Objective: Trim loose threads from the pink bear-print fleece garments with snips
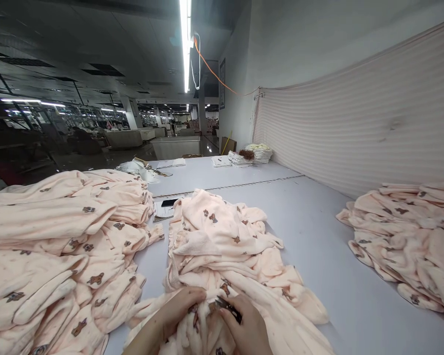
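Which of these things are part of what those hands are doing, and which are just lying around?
Part of the job:
pale pink fabric, gripped by the left hand
dark snips, in the right hand
probably the matching left pile and right pile

Seemingly just lying around:
dark phone-like object
white papers
far stacks

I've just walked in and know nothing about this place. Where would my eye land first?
Probably on the pale pink clothes with brown prints: a left heap, a middle heap and a right heap on the pale table. Next, low in the middle, the right hand holds small dark snips beside the left hand, which grips pink cloth. Overhead, a bright light tube stands out in the dim hall.
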`<state>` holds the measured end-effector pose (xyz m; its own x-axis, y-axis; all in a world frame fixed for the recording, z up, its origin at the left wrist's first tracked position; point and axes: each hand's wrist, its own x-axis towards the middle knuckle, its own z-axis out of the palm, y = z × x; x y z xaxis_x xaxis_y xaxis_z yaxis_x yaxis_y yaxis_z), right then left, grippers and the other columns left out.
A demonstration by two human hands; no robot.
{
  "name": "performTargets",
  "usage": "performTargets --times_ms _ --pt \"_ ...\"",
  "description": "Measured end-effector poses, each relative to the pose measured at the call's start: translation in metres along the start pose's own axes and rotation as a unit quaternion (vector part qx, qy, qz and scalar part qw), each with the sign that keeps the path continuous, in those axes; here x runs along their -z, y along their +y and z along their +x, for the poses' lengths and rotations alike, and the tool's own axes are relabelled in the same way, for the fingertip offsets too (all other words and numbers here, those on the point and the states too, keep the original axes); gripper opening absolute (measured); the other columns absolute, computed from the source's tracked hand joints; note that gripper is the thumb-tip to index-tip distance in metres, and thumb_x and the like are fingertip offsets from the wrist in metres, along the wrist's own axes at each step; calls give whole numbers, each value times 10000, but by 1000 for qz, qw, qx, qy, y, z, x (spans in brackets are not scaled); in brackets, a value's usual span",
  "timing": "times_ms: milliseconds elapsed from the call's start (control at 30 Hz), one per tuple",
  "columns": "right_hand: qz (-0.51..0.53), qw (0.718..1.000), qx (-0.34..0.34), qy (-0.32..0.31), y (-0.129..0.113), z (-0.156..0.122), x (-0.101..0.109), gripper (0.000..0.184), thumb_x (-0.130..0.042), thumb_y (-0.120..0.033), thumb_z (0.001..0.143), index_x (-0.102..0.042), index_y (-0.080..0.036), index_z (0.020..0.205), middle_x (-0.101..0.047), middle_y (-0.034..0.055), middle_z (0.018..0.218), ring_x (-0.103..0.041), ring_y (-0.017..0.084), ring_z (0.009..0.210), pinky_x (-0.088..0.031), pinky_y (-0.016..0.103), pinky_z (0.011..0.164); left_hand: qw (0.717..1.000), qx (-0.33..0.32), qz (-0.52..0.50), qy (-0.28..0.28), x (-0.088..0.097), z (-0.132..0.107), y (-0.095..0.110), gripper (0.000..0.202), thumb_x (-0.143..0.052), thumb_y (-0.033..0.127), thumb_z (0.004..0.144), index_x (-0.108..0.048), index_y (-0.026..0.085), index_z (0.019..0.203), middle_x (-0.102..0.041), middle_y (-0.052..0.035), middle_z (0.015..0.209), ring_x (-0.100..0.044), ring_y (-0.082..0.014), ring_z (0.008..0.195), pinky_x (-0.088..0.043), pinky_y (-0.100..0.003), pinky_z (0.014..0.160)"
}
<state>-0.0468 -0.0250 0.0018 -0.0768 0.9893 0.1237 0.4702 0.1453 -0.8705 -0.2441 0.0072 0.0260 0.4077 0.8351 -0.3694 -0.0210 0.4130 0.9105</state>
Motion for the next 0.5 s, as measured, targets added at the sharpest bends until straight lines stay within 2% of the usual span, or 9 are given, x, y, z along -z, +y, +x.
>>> performTargets --times_ms 133,267,400,500 --pt "-17 1000 -18 -7 -1 -1 2 195 -569 -358 841 -745 -278 866 -714 45 861 -653 256 866 -472 336 760 1000 5 1 -3 -2 0 1 204 -558 319 784 -654 177 673 -489 53 513 -383 -103 461 -326 -219 450" --pt "-1 1000 -14 -13 -1 1 0 183 -592 -356 822 -742 -267 876 -714 47 881 -649 258 888 -468 337 780 1000 13 2 1 -3 0 2 192 -580 335 757 -643 175 672 -482 49 530 -386 -105 481 -323 -216 460" --pt "11 1000 -27 0 4 2 1 237 -550 -377 846 -737 -239 800 -708 47 802 -653 249 813 -473 326 733 1000 9 13 8 -3 0 3 206 -576 345 759 -635 184 645 -476 44 533 -374 -112 490 -314 -227 467" --pt "-1 1000 -10 -9 4 -1 0 214 -581 -388 827 -730 -239 864 -701 48 846 -652 246 835 -476 312 736 1000 7 27 12 -6 1 1 217 -561 355 765 -620 183 648 -460 49 527 -368 -114 490 -313 -231 474"
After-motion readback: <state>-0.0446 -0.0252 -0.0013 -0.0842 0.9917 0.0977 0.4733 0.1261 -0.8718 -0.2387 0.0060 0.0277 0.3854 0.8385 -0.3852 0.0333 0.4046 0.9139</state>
